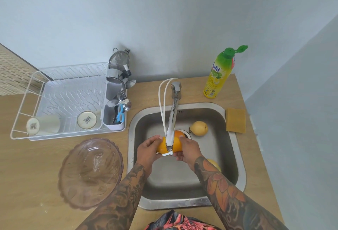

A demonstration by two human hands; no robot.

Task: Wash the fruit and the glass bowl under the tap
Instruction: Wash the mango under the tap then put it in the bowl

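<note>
An orange fruit (177, 143) is held under the spout of the chrome tap (172, 118), over the steel sink (232, 149). My left hand (148, 150) grips its left side and my right hand (188, 150) grips its right side. A yellow pear-like fruit (199, 128) lies at the back of the basin. Another yellow fruit (214, 164) shows partly behind my right forearm. The tinted glass bowl (90, 173) stands on the wooden counter left of the sink, with drops inside it.
A white dish rack (60, 101) with two cups and a cutlery holder (114, 114) stands at the back left. A green-capped dish soap bottle (220, 76) and a yellow sponge (235, 120) sit right of the tap. White hoses loop beside the tap.
</note>
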